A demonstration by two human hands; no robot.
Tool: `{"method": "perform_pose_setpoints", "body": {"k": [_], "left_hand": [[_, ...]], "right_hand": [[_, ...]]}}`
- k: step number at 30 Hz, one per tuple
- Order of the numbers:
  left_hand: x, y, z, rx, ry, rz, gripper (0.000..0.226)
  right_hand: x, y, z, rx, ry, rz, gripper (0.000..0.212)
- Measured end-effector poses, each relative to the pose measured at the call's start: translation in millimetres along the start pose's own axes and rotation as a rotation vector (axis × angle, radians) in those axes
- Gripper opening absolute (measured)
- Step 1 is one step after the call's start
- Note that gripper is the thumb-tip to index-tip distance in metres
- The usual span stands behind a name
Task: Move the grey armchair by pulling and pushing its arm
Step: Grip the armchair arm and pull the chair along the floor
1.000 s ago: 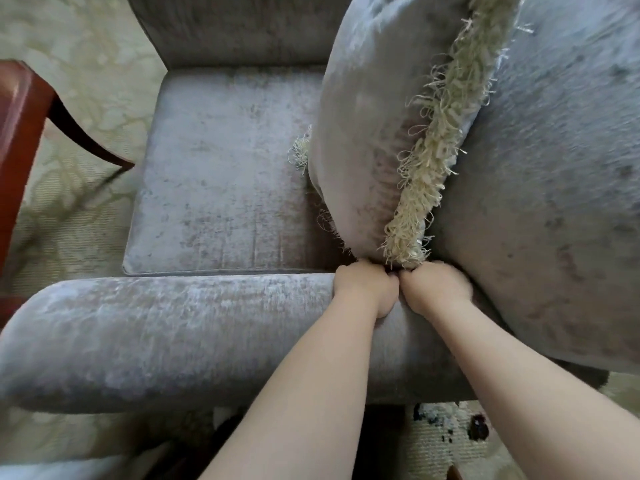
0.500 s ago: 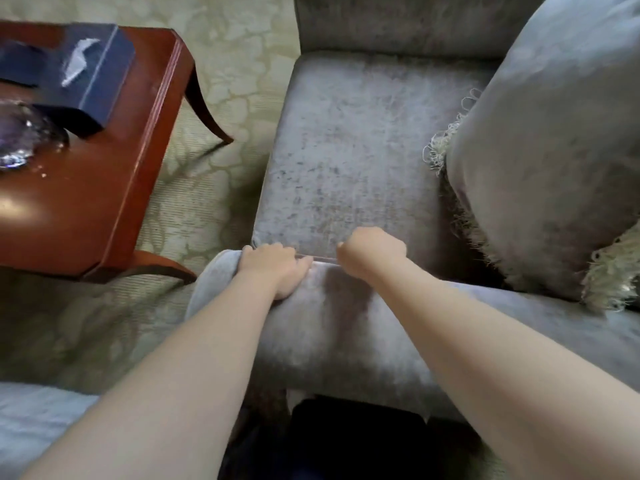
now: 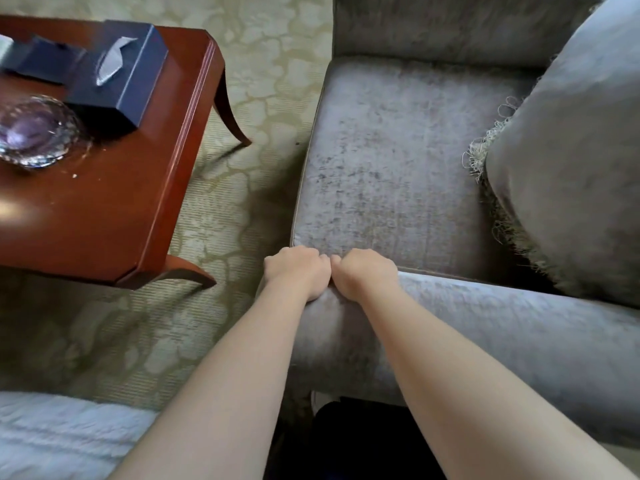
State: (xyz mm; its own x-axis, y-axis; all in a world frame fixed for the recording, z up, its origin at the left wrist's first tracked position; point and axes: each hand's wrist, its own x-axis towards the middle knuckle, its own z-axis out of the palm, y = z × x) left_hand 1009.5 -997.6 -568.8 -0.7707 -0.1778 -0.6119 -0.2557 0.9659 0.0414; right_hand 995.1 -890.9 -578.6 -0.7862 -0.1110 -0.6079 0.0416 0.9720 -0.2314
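My left hand [image 3: 298, 271] and my right hand [image 3: 363, 276], knuckles touching, both grasp with curled fingers the front end of the arm [image 3: 519, 334] of the grey armchair [image 3: 398, 161]; the chair fills the view from 12 to 4 o'clock; the wooden table [image 3: 104, 209] stands at 10 o'clock.

table: red-brown wooden side table [image 3: 104, 209]
on it: navy tissue box [image 3: 114, 83], clear glass bowl [image 3: 34, 133]
floor: pale green patterned carpet [image 3: 242, 188]

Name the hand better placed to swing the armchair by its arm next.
Left, marginally. The left hand curls over the very front end of the armchair arm, probably giving more leverage; the right hand grips just beside it, touching.
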Motion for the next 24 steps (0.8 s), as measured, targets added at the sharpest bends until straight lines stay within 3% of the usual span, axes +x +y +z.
{"method": "perform_pose_setpoints", "body": {"k": [10, 24], "left_hand": [[-18, 3, 10, 0.042, -0.029, 0.022, 0.05], [-28, 3, 20, -0.004, 0.026, 0.009, 0.046]], "right_hand": [[-19, 10, 1, -0.027, -0.092, -0.012, 0.053], [-23, 18, 19, -0.02, 0.042, -0.062, 0.047]]}}
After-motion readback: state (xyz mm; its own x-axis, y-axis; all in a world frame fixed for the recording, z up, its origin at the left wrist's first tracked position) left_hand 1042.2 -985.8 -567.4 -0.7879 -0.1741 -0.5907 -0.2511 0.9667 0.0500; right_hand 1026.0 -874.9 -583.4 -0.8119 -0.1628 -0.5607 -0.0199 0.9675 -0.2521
